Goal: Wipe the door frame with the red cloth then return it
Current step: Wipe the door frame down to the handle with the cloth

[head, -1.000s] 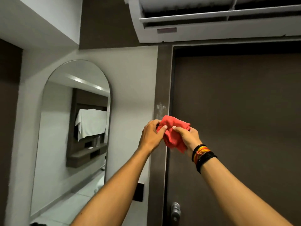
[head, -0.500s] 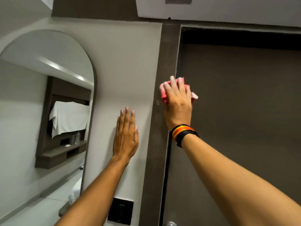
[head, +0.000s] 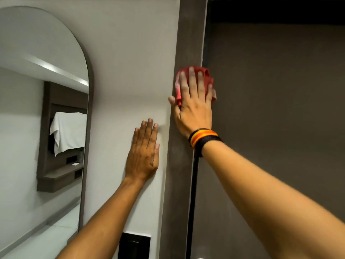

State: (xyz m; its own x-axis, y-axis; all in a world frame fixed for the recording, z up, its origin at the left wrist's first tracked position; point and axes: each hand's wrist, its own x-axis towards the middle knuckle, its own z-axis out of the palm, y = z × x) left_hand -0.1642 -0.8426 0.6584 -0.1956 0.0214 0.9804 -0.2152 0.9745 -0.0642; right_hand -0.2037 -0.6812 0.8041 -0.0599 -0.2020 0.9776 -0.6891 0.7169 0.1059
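The dark brown door frame runs vertically through the middle of the view. My right hand lies flat on it, fingers spread upward, pressing the red cloth against the frame; the cloth shows above and beside my fingers and is mostly hidden under the palm. A striped band circles that wrist. My left hand rests flat on the white wall just left of the frame, fingers together, holding nothing.
A dark closed door fills the right side. An arched mirror hangs on the white wall at left. A black wall plate sits low beside the frame.
A second ago both hands held the cloth in front of the frame. Since then my left hand went flat to the wall and my right hand pressed the cloth onto the frame.
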